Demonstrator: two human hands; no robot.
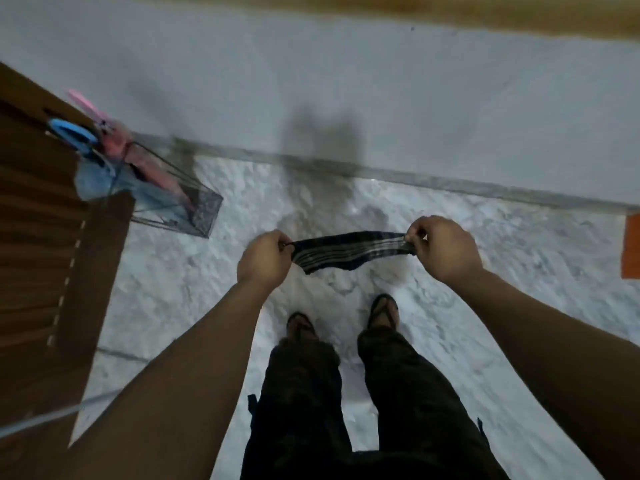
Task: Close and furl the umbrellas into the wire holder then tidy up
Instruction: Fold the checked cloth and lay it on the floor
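A dark cloth with pale stripes [349,252] hangs stretched between my two hands above the marble floor. My left hand [265,258] pinches its left end and my right hand [445,249] pinches its right end. At the left, a black wire holder [197,207] stands on the floor by the wall. Inside it lean a furled pink umbrella [152,168] and a furled blue umbrella [100,174] with a blue handle. The holder is well to the left of my hands and apart from them.
A brown wooden door or cabinet [45,237] fills the left edge beside the holder. A pale wall with a grey skirting strip [450,187] runs across ahead. An orange object [631,245] sits at the right edge. My sandalled feet [382,311] stand on white marble floor.
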